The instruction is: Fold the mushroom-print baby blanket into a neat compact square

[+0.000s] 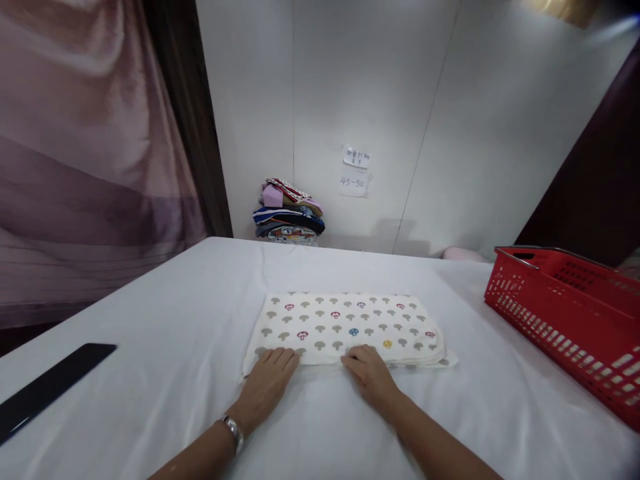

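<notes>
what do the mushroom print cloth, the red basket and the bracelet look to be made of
Mushroom-print cloth: matte, soft fabric, perhaps cotton; it lies in limp folded layers.
Red basket: likely moulded plastic, smooth, with rows of slots through its walls.
Bracelet: probably silver-coloured metal, polished, given its bright highlights; the picture can't settle which metal.

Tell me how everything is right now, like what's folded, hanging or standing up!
Mushroom cloth: folded, lying flat
Left hand: palm down on the cloth's near edge
Right hand: fingers bent, at the same edge
Bracelet: worn on the left wrist
White sheet: spread out, slightly wrinkled
Red basket: upright, bottom inside hidden
Clothes pile: stacked
Curtain: hanging
Paper notes: up on the wall
</notes>
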The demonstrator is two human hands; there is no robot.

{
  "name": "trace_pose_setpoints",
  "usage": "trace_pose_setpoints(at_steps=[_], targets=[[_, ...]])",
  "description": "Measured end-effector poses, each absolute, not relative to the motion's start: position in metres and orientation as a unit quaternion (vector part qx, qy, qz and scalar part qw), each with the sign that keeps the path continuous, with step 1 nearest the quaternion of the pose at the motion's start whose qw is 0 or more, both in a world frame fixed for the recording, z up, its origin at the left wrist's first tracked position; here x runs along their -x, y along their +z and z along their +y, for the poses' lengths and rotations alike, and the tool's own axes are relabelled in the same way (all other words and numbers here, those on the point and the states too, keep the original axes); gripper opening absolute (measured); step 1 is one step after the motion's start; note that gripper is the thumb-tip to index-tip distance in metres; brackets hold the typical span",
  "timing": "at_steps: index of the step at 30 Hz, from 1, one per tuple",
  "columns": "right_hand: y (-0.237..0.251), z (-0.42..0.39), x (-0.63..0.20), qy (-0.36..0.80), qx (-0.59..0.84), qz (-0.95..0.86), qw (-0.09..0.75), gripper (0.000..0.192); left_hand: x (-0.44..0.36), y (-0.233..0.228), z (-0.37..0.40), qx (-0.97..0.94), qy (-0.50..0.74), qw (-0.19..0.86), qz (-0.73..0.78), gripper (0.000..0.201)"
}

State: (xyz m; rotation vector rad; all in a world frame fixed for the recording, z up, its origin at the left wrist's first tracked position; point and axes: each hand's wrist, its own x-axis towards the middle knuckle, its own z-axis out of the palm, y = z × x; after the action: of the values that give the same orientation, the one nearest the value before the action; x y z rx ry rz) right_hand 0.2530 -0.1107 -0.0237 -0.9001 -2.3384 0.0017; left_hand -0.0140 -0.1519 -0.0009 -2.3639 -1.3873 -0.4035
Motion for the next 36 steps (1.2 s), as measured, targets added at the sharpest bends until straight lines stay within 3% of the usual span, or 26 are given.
trace_pose_setpoints(at_steps=[11, 17, 24, 28, 36], targets=[[-0.026, -0.111, -0.252, 0.006, 0.337, -0.886, 0.318, 0.024, 0.015, -0.004, -0.154, 0.83, -0.119, 0.091, -0.537, 0.035], [-0.024, -0.113, -0.251, 0.005, 0.341, -0.887, 0.312, 0.024, -0.019, 0.012, -0.153, 0.841, -0.168, 0.037, -0.513, 0.033], [0.011, -0.114, -0.249, 0.14, 0.371, -0.874, 0.283, 0.026, -0.021, -0.004, -0.146, 0.85, -0.174, 0.044, -0.495, 0.02], [0.024, -0.086, -0.236, 0.151, 0.372, -0.869, 0.29, 0.027, -0.019, 0.001, -0.147, 0.852, -0.183, 0.01, -0.49, 0.018], [0.007, -0.043, -0.208, 0.128, 0.425, -0.893, 0.078, 0.048, -0.015, 0.0, -0.146, 0.842, -0.212, -0.006, -0.495, 0.021]])
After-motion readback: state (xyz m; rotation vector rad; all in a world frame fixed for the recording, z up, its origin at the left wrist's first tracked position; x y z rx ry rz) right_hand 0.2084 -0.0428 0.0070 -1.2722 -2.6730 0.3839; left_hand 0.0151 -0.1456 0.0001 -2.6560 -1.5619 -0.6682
